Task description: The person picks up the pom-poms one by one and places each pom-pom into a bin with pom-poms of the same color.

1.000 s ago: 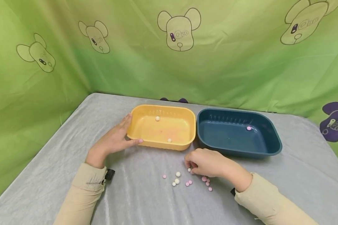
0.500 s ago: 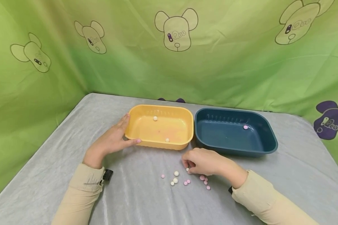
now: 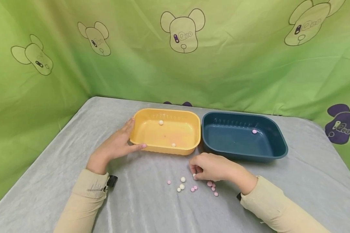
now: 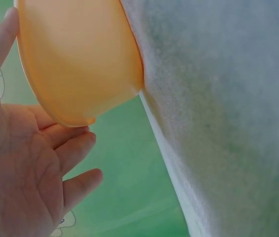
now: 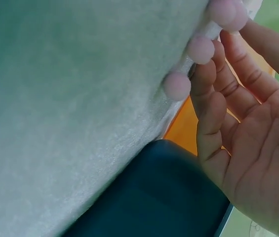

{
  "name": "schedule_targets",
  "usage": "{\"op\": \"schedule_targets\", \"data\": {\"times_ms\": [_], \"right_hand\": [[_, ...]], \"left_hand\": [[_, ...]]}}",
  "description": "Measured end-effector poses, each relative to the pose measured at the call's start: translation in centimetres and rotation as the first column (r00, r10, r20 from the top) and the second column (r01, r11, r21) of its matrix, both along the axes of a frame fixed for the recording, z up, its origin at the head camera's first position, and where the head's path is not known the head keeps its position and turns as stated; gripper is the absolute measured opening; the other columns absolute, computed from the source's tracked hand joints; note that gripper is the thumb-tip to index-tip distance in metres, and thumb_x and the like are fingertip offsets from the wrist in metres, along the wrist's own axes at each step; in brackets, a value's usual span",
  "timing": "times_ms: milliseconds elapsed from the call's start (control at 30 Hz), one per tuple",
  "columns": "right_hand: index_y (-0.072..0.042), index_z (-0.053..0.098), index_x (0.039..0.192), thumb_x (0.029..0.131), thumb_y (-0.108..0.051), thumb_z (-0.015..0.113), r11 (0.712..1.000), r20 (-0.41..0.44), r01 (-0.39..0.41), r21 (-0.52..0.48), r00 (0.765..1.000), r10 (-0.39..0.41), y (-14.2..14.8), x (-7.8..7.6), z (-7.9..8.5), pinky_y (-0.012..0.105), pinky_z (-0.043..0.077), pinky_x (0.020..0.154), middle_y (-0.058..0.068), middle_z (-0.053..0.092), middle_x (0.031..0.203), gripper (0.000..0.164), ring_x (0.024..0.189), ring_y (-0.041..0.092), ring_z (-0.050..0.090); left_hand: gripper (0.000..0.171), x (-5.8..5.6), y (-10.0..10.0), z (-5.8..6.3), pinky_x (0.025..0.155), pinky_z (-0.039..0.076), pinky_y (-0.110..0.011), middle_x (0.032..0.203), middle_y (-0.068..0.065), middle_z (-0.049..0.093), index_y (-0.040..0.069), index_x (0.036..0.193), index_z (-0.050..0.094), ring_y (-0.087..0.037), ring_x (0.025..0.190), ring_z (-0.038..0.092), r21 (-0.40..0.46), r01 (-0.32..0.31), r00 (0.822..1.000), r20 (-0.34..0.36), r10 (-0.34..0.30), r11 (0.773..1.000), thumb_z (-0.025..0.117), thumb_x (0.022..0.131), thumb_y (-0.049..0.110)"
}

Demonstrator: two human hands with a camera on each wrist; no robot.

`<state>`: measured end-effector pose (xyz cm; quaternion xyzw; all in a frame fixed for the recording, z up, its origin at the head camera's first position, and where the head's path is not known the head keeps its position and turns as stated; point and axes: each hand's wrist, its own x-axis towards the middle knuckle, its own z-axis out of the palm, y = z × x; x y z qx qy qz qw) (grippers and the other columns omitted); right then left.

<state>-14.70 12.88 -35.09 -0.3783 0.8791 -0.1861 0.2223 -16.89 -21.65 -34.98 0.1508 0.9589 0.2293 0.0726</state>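
My left hand (image 3: pixel 113 147) rests against the left end of the yellow tub (image 3: pixel 160 149), thumb on the front rim, fingers along the side. In the left wrist view those fingers are loosely extended beside the tub wall (image 4: pixel 80 59). On the cloth in front of the tubs, my right hand (image 3: pixel 213 166) pinches a small white ball (image 3: pixel 194 175) between thumb and fingertips. Several white balls (image 3: pixel 182 186) and pink balls (image 3: pixel 209 183) lie around it. Close to its fingers, pink balls (image 5: pixel 177 86) show in the right wrist view, where the pinched ball cannot be made out.
A dark blue tub (image 3: pixel 236 155) stands just right of the yellow one, with one pink ball (image 3: pixel 254 131) inside. Two white balls (image 3: pixel 161 122) lie in the yellow tub. Grey cloth (image 3: pixel 140 200) covers the table, and a green curtain (image 3: pixel 140 71) hangs behind.
The whole head view has shifted slightly to the left. My right fingertips have come closer around the white ball. The left hand stays on the yellow tub.
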Motion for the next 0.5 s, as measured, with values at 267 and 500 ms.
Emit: {"op": "schedule_targets", "data": {"times_ms": [267,500], "right_hand": [[-0.023,0.057,0.073,0.089,-0.018,0.073,1.000,0.006,0.008,-0.030,1.000,-0.008,0.42,-0.04,0.20,0.019,0.038,0.052,-0.010,0.047,0.062,0.023,0.053,0.000,0.046],[-0.023,0.058,0.076,0.090,-0.018,0.072,0.999,0.012,0.009,-0.049,1.000,-0.009,0.71,0.04,0.34,0.019,0.039,0.054,-0.011,0.048,0.063,0.021,0.054,0.000,0.045]], "left_hand": [[0.113,-0.01,0.15,0.14,0.125,0.015,-0.049,0.167,-0.013,0.000,0.000,0.158,0.003,-0.030,0.156,0.007,-0.021,-0.005,1.000,0.009,0.006,1.000,0.060,0.087,0.068],[0.113,-0.02,0.17,-0.05,0.125,0.015,-0.049,0.167,-0.013,0.000,0.000,0.158,0.003,-0.031,0.155,0.008,-0.021,0.002,1.000,-0.001,-0.002,1.000,0.060,0.087,0.067]]}}
